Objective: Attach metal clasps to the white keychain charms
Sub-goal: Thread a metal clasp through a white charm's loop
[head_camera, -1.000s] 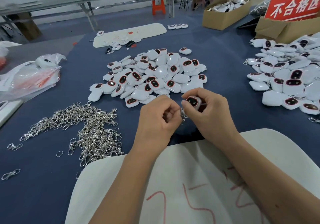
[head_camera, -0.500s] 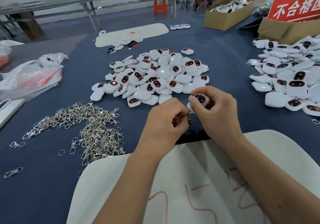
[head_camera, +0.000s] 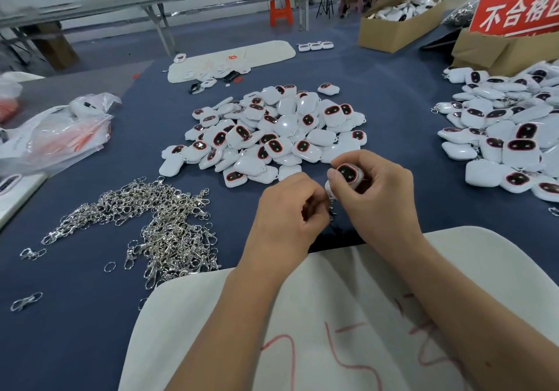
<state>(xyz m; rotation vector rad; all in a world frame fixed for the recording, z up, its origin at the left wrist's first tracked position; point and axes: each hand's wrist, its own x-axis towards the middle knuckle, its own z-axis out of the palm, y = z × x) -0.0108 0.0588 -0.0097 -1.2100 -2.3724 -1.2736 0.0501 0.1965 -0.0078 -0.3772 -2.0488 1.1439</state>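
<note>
My right hand holds a white charm with a dark, red-rimmed face between thumb and fingers. My left hand is curled beside it and pinches a small metal clasp that hangs between the two hands, mostly hidden by the fingers. A heap of white charms lies just beyond my hands. A pile of silver clasps lies on the blue table to the left.
A second heap of white charms fills the right side. A white board with red marks lies under my forearms. Plastic bags sit at the left, cardboard boxes and a red sign at the back right.
Both hands stay together with the charm and clasp, with only small finger movements. The camera has shifted slightly.
</note>
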